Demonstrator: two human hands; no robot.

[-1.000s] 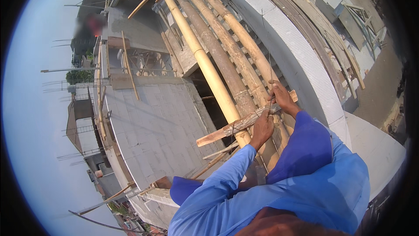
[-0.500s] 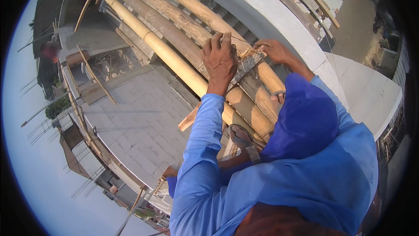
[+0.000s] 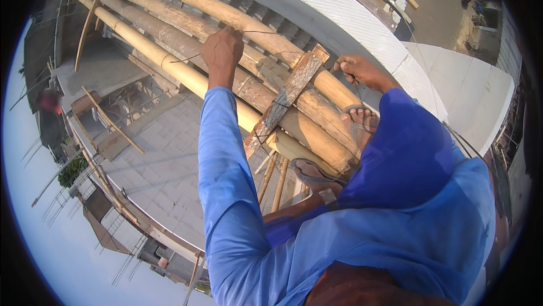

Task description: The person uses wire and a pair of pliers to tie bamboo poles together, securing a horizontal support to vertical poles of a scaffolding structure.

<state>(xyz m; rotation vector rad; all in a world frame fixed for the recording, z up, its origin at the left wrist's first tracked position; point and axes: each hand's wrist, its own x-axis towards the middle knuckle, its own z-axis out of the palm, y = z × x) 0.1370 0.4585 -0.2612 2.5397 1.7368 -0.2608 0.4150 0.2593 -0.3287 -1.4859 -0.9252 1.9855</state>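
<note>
A dark thin cord [image 3: 262, 32] runs out on both sides of my left hand [image 3: 222, 52], which is closed in a fist around it above the bamboo poles [image 3: 226, 14]. To the right of the poles, my right hand [image 3: 362, 72] is pinched, with a dark strand showing under its fingers. Between the hands a rough wooden plank [image 3: 291, 90] lies across the poles, with dark ties around it. Where the right hand's strand leads is hard to make out.
My sandalled feet [image 3: 317, 175] stand on the poles near their close ends. A white wall top [image 3: 367, 26] runs along the right. Concrete steps [image 3: 271, 17] lie below the poles. Lower left is a pale block-patterned surface [image 3: 164, 153]; a curved bamboo strip [image 3: 90, 20] crosses the poles' far end.
My left hand has moved left, away from the plank, with the cord. My right hand has come off the plank's end and closed. The view has shifted, uncovering the plank.
</note>
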